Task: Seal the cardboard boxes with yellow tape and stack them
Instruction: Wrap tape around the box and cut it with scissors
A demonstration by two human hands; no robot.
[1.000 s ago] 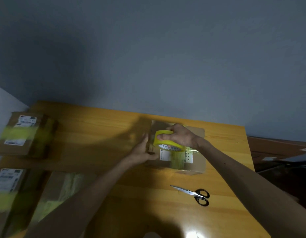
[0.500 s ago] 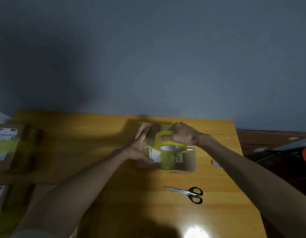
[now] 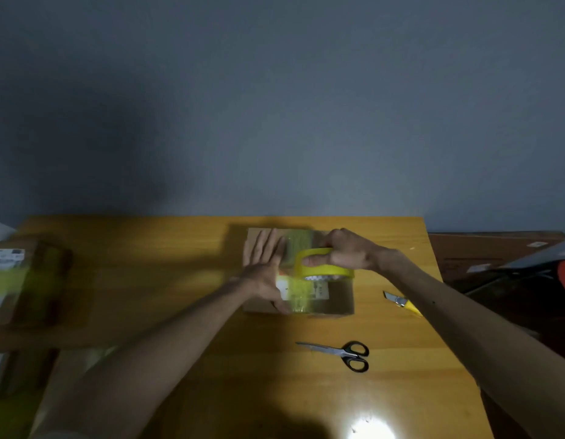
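Left hand flat on box, right hand gripping tape roll; skewed pull would wrinkle the strip.

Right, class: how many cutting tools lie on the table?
2: scissors nearer the camera than the box; a yellow-handled knife right of it. Others may be hidden.

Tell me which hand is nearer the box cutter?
Right. The right hand grips the tape roll beside the box cutter; the left hand presses the cardboard box, farther away.
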